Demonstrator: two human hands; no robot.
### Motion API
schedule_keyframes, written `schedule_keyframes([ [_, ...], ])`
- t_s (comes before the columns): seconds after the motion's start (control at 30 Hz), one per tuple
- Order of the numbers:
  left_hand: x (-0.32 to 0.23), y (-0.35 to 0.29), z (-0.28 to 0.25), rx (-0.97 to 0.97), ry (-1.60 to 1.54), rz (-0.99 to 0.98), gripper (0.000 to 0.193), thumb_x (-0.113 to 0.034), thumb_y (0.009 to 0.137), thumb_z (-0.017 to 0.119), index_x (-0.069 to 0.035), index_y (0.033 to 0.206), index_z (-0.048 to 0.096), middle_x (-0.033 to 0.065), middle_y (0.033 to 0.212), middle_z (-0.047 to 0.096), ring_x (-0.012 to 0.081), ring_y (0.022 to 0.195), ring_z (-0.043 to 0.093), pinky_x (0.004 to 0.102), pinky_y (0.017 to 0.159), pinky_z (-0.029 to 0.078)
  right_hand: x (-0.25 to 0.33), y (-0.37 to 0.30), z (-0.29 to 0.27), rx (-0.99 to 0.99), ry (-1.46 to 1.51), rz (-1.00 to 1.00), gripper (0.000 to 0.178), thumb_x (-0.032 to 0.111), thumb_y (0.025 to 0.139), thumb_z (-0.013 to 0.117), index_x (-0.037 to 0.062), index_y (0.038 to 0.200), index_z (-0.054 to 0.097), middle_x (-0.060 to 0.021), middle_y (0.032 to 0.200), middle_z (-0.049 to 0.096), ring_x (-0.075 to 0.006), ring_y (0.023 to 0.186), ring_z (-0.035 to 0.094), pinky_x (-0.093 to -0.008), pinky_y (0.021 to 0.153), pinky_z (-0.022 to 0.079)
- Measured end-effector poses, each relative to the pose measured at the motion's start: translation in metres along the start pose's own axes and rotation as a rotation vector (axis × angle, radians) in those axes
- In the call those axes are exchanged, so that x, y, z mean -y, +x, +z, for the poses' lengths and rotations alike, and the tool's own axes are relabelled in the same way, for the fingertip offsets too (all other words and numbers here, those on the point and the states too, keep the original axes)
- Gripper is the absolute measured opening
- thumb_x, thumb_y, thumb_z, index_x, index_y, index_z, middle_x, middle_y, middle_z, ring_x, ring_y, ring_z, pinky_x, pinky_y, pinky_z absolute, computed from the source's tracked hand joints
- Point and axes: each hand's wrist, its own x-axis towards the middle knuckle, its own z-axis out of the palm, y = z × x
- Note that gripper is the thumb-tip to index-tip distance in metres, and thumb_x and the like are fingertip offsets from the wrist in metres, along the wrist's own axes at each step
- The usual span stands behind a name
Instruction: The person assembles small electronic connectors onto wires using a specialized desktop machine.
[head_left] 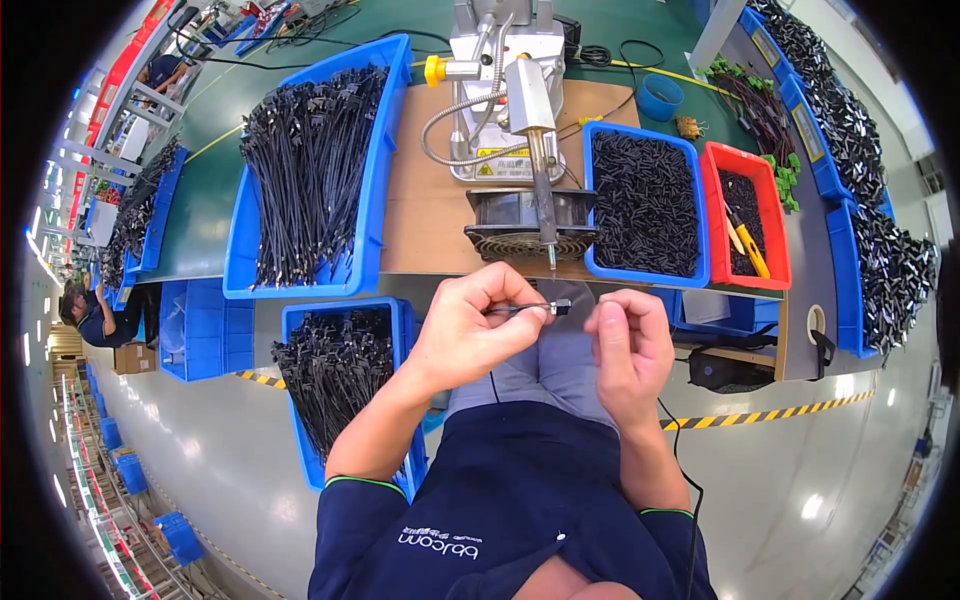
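Observation:
My left hand (478,328) pinches a thin black cable near its end, just in front of the table edge. The cable's black connector (560,307) with a bright metal part sticks out to the right of the fingertips. Close beside it, my right hand (632,345) is closed, thumb against curled fingers; whatever it holds is hidden. Above the connector, a metal nozzle (551,255) points down from the bench machine (508,90), in front of a black fan (530,222).
A blue bin of black cables (372,215) stands left, another cable bin (400,335) below it. To the right are a blue bin of short black tubes (700,215) and a red bin (782,250) holding a yellow-handled tool (753,252). Far left, another person (95,315) works.

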Motion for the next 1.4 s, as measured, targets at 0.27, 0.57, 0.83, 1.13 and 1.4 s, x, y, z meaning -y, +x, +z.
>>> schedule_keyframes([
  [0.27,0.004,-0.009,-0.005,0.12,-0.034,-0.048,0.015,-0.012,0.099,0.078,0.002,0.101,0.073,0.0,0.087,0.073,0.0025,0.073,0.059,0.025,0.062,0.049,-0.001,-0.001,-0.005,0.16,0.003,0.171,0.012,0.005,0.1,0.074,-0.0024,0.11,0.073,0.0105,0.074,0.056,0.0011,0.066,0.043,-0.0203,0.058,0.034],
  [0.57,0.0,-0.022,-0.001,0.035,0.467,0.165,0.015,-0.015,0.098,0.076,0.0,0.097,0.074,0.0124,0.083,0.072,0.0214,0.063,0.065,0.0328,0.057,0.05,0.006,0.001,-0.02,0.245,-0.26,0.18,0.012,0.005,0.099,0.074,-0.0038,0.107,0.074,0.0031,0.075,0.066,-0.0003,0.066,0.052,-0.0221,0.057,0.042],
  [0.83,0.028,-0.052,-0.035,-0.087,0.44,0.023,0.013,-0.01,0.098,0.076,0.002,0.097,0.072,0.0097,0.078,0.069,0.0124,0.063,0.061,0.029,0.059,0.05,0.004,0.076,-0.063,-0.12,-1.058,-0.274,0.027,0.018,0.099,0.075,-0.0032,0.115,0.075,-0.0183,0.093,0.073,-0.0337,0.083,0.072,-0.0429,0.076,0.057],
  [1.13,0.059,-0.129,-0.119,-0.654,0.581,-0.132,0.012,-0.012,0.1,0.075,0.0,0.1,0.075,-0.0012,0.071,0.064,0.0042,0.065,0.054,0.0252,0.06,0.045,-0.012,0.118,-0.051,-0.057,-1.296,-0.223,0.031,0.027,0.098,0.076,-0.0002,0.113,0.077,-0.0171,0.103,0.073,-0.0364,0.092,0.073,-0.0454,0.082,0.057],
  [1.4,0.092,-0.192,-0.173,-0.968,0.712,-0.301,0.019,-0.02,0.101,0.076,-0.001,0.103,0.076,0.0009,0.073,0.068,0.0054,0.068,0.056,0.0269,0.064,0.05,-0.024,0.125,-0.05,-0.031,-1.279,-0.24,0.02,0.022,0.1,0.07,0.0026,0.105,0.074,-0.0157,0.098,0.073,-0.0339,0.087,0.072,-0.0431,0.078,0.056],
])
